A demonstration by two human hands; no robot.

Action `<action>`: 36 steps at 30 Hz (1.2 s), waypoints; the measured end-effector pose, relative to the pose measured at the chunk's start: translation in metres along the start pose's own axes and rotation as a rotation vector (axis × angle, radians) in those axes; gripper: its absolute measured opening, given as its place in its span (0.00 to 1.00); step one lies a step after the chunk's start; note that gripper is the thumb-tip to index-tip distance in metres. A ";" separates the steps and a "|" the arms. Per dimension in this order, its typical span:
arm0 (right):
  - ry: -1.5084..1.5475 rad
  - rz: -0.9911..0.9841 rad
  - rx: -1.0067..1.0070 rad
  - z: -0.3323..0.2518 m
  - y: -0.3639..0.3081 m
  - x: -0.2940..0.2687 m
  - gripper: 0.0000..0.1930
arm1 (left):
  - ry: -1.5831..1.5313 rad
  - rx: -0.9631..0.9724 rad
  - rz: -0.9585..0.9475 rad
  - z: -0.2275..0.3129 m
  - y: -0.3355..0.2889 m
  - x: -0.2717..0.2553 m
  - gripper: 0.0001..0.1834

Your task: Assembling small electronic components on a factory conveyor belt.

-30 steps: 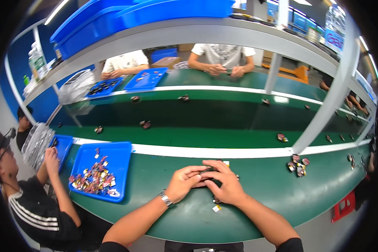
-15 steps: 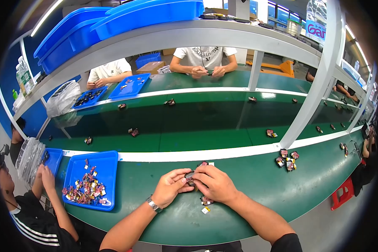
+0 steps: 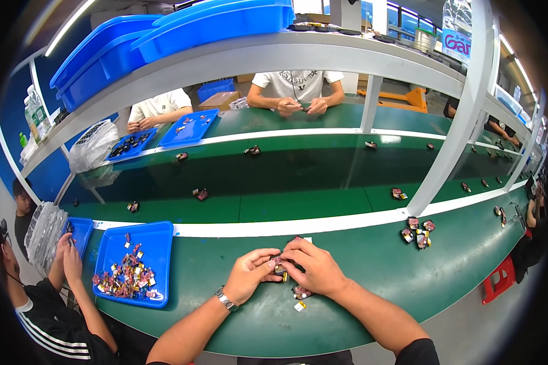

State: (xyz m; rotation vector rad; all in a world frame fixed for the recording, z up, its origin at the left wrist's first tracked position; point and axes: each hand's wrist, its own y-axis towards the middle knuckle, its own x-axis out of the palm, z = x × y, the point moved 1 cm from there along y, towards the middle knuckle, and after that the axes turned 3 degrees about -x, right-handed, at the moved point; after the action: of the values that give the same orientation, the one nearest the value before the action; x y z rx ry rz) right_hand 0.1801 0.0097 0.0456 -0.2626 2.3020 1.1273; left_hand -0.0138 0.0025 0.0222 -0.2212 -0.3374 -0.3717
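Note:
Both hands meet over the near green table, working on one small electronic assembly (image 3: 278, 263) with a dark casing and reddish parts. My left hand (image 3: 249, 277), with a metal watch on its wrist, pinches it from the left. My right hand (image 3: 315, 267) has its fingertips on it from the right. Fingers cover much of it. Just under my right hand lies another small assembly (image 3: 301, 292) with reddish wiring, and a white-and-yellow piece (image 3: 299, 306) sits beside it. Beyond my fingers, a further reddish part (image 3: 298, 239) is partly hidden.
A blue tray (image 3: 167, 258) heaped with small wired parts stands to the left, near a co-worker (image 3: 49, 304). Several assemblies (image 3: 421, 238) cluster at right by a white post (image 3: 447, 131). Beyond a white rail runs a green conveyor (image 3: 274, 204) with scattered assemblies. Overhead, a shelf carries blue bins (image 3: 219, 27).
My fingers have shifted slightly around the assembly, which both hands still hold. The assemblies on the conveyor have moved a little to the right. The co-worker at left has raised one hand's work slightly.

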 end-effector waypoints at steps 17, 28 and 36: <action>0.545 0.059 0.458 0.009 -0.005 0.011 0.08 | 0.178 0.102 0.062 -0.005 0.000 0.003 0.15; 0.294 0.005 0.365 -0.002 0.001 0.005 0.08 | 0.245 0.122 0.044 -0.006 0.001 0.004 0.16; -0.222 0.071 -0.076 -0.012 0.000 0.004 0.10 | 0.154 0.074 0.004 -0.001 -0.001 0.000 0.21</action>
State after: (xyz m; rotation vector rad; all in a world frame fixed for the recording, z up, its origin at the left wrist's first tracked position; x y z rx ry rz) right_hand 0.1716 0.0007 0.0494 -0.0797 2.0908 1.2166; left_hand -0.0136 0.0010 0.0214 -0.1201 -0.1990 -0.3696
